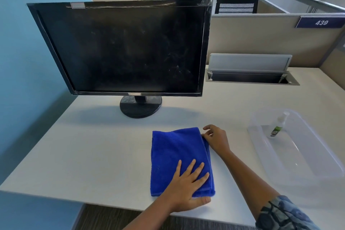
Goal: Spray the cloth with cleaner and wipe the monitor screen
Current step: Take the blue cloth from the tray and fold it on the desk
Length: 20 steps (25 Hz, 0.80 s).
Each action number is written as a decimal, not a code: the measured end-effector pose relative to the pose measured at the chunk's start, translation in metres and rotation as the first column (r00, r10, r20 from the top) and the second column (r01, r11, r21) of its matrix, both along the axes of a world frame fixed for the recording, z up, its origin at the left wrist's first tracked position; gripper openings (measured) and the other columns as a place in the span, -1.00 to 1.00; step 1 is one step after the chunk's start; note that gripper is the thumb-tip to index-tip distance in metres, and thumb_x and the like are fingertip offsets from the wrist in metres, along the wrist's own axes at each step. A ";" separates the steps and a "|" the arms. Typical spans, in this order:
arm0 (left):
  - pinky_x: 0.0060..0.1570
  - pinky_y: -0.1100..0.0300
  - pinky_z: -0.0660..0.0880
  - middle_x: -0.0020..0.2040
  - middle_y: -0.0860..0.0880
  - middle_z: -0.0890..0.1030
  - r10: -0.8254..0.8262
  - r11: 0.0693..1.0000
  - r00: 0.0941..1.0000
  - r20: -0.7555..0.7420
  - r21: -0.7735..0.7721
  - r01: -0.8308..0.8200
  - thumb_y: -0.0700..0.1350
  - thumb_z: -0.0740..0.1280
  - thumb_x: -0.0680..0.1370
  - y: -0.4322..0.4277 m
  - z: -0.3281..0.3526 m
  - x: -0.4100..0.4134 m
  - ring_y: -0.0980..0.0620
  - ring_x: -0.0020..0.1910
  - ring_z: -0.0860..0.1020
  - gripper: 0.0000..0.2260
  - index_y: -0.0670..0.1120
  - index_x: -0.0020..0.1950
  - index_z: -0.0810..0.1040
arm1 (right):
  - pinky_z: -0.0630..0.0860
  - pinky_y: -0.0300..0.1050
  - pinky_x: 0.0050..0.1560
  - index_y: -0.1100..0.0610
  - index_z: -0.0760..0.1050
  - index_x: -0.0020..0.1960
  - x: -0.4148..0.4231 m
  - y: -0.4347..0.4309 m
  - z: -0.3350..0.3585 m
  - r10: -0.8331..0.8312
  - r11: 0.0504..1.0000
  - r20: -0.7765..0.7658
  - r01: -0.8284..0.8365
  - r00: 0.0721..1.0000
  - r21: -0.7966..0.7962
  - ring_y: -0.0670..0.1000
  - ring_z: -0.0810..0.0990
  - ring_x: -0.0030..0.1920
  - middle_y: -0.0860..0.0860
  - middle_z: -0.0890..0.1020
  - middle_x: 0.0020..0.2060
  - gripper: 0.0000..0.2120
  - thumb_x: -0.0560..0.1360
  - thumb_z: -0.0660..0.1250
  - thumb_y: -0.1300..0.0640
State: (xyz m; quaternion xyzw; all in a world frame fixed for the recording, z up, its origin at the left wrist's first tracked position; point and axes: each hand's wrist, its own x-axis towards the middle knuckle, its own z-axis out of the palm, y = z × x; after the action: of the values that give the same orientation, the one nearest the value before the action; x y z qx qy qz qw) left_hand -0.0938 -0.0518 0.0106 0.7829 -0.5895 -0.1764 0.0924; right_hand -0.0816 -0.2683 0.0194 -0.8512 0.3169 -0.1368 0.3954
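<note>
While flat, cloth (folded) underlies left grip.

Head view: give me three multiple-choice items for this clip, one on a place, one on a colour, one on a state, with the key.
1. Where is the spray bottle?
A. Inside the clear tub
B. On the cloth
C. Beside the monitor stand

2. What colour is the cloth?
A. Green
B. Blue
C. White

3. What is the left hand doing?
A. Holding the bottle
B. Touching the screen
C. Lying flat on the cloth

Key:
1. A, the bottle stands in the tub on the right of the desk.
2. B, the folded cloth is deep blue.
3. C, the left hand rests palm down, fingers spread, on the cloth's near part, while the right hand touches its far right corner; the monitor is untouched.
</note>
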 end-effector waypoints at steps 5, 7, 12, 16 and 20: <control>0.50 -0.02 -0.14 0.52 0.09 0.23 0.371 0.863 0.923 -0.103 -0.327 -0.384 0.18 0.06 0.60 -0.001 0.006 0.036 0.13 0.53 0.01 -0.53 0.02 0.47 0.29 | 0.49 -0.09 0.06 0.15 0.49 0.24 -0.007 0.017 0.007 -0.081 0.985 0.155 0.103 0.985 -0.139 0.07 0.58 0.04 0.11 0.61 0.09 -0.72 0.54 0.30 0.17; 0.48 -0.05 -0.02 0.49 -0.05 0.29 0.529 0.761 0.847 -0.060 -0.409 -0.504 -0.01 0.17 0.62 0.001 0.004 0.061 -0.05 0.52 0.13 -0.60 -0.09 0.43 0.34 | 0.42 -0.04 0.21 0.20 0.47 0.28 -0.005 0.041 0.006 0.066 0.964 0.214 -0.006 0.975 -0.267 0.13 0.52 0.19 0.14 0.57 0.18 -0.69 0.55 0.26 0.21; 0.47 -0.09 -0.11 0.57 -0.06 -0.04 0.584 0.810 0.801 0.134 -0.172 -0.561 0.21 0.05 0.59 0.013 -0.017 0.085 -0.02 0.54 -0.14 -0.41 -0.03 0.54 0.03 | -0.10 0.02 0.52 0.13 0.06 0.55 0.001 0.077 -0.024 0.375 0.777 -0.305 -0.477 0.875 -0.411 0.08 0.04 0.54 0.10 0.11 0.54 -0.43 0.63 0.02 -0.11; 0.45 -0.18 -0.17 0.55 0.03 -0.12 0.549 0.835 0.818 0.170 -0.139 -0.532 0.35 -0.09 0.51 0.019 -0.022 0.091 0.06 0.49 -0.24 -0.34 0.07 0.54 0.00 | -0.25 0.02 0.50 0.11 -0.07 0.56 0.003 0.069 -0.019 0.300 0.813 -0.396 -0.449 0.868 -0.369 0.02 -0.11 0.55 0.06 -0.03 0.56 -0.31 0.59 -0.03 -0.25; 0.45 -0.16 -0.22 0.55 0.04 -0.13 0.535 0.844 0.830 0.160 -0.152 -0.515 0.39 -0.17 0.45 0.019 -0.024 0.094 0.06 0.49 -0.26 -0.28 0.08 0.54 -0.01 | 0.05 0.03 0.50 0.12 0.18 0.51 -0.007 0.045 0.028 0.261 0.913 -0.073 -0.271 0.963 -0.306 0.09 0.09 0.53 0.12 0.17 0.53 -0.43 0.59 0.15 -0.12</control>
State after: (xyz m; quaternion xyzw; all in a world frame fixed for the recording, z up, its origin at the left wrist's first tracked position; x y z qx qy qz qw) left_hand -0.0001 -0.0329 -0.0132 0.9222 -0.3661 -0.0358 0.1190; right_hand -0.0885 -0.2231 0.0469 -0.9402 0.1786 -0.1173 0.2653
